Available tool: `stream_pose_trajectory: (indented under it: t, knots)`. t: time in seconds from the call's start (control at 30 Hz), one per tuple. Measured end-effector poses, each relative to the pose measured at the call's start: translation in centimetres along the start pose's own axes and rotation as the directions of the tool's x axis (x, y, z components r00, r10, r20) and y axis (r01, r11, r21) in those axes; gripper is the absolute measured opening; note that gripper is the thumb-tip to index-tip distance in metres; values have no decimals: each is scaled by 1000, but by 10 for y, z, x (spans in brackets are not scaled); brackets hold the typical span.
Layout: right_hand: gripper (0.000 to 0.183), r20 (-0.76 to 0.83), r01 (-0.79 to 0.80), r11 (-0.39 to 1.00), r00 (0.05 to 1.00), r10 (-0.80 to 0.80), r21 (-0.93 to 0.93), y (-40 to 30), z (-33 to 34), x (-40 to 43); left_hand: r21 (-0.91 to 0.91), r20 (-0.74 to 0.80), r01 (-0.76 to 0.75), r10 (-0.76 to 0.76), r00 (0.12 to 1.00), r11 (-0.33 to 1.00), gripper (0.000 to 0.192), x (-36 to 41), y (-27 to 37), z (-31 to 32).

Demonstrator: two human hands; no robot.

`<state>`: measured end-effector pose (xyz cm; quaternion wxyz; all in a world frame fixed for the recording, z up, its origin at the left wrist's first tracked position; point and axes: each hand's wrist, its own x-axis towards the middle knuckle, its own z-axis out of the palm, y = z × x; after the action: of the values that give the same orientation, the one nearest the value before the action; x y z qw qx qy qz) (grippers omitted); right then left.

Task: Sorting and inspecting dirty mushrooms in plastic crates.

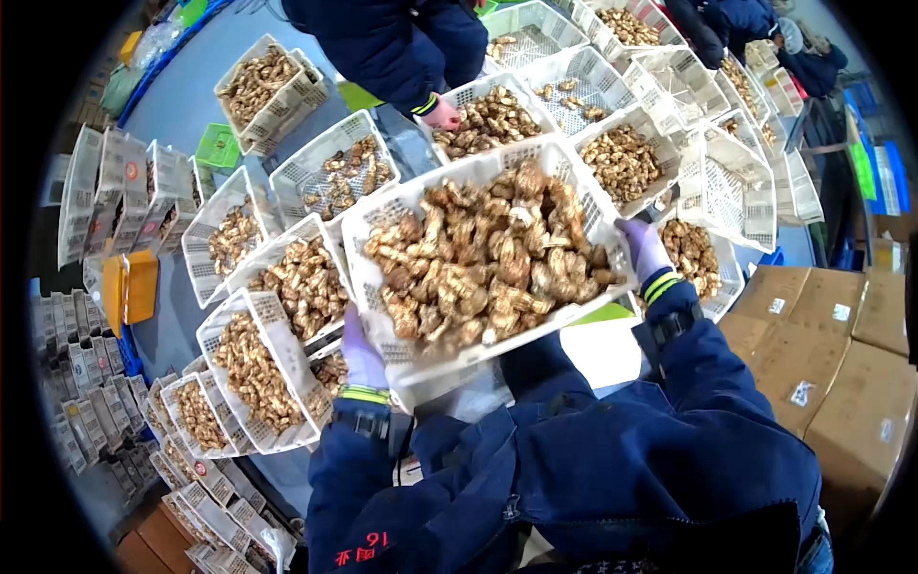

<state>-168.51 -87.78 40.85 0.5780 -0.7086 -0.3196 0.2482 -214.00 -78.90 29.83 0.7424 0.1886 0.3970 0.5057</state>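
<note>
A white perforated plastic crate point(459, 366), heaped with brown mushrooms point(488, 258) with pale stems, is held up in front of me. My left hand point(362, 351), in a light purple glove, grips its left end. On the right end is my right hand point(644, 244), gloved the same way; the crate's rim hides part of its fingers. Just beyond, another crate of mushrooms point(495, 118) has a co-worker's pink-gloved hand point(440, 115) in it. Left of the held crate sits one more filled crate point(301, 287).
More white crates, some sparsely filled point(351, 172), surround me. Stacked crates point(107, 194) stand at far left, beside a yellow box point(130, 290). Closed cardboard boxes point(803, 344) are at my right. Co-workers in dark blue jackets point(373, 43) are across from me and at upper right.
</note>
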Motion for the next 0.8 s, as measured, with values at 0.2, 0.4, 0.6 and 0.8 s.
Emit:
stream_pose_trajectory:
  t: [0.2,0.4,0.6,0.8]
  knots:
    - [18,79,284,734,950,-301,-617,19,-23,16,-70,37,187,-185,982,980,42,-6,-6,0]
    - [36,-86,87,967,990,-111,-240,97,-92,159,514,2,158,-186,983,843,58,70,-100,70]
    - [59,175,-84,989,979,105,-123,94,-5,131,786,-113,58,51,992,616,50,59,-127,22]
    - [54,60,-15,853,997,54,-521,149,-103,218,952,-185,157,83,979,264,45,82,-156,96]
